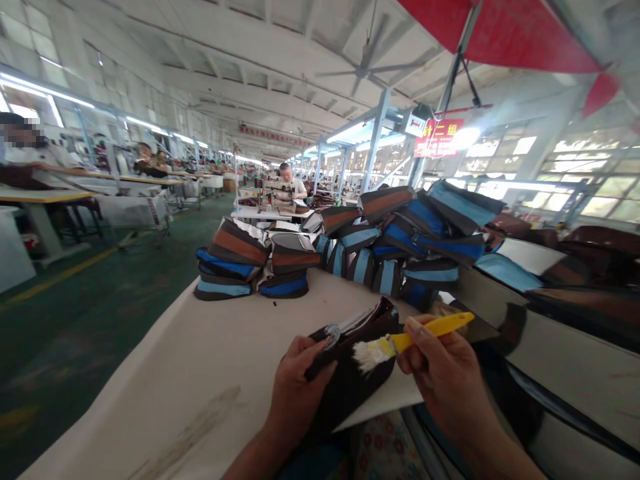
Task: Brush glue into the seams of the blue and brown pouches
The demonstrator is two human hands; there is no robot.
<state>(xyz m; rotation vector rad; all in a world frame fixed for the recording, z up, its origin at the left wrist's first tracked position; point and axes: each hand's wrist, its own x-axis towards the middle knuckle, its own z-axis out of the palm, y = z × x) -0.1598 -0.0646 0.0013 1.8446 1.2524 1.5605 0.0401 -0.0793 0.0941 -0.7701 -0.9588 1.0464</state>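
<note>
My left hand (300,387) grips the near left edge of a dark brown, partly glossy sewn piece (350,380), thumb on top. White, wet-looking paste (331,333) is smeared on its folded edge beside my fingers. In my right hand (445,373) is a paintbrush (400,341) with a yellow handle, pinched between thumb and fingers. Its pale bristles point left, over the dark piece; whether they touch it I cannot tell. Both hands are above the near edge of a cream-covered table (215,360).
Stacks of black pieces with blue and brown panels (380,240) line the table's far side. To the right lies a beige-and-black panel (565,340). A co-worker (286,183) sits at a sewing machine ahead; others work on the left, beyond a green floor (135,273).
</note>
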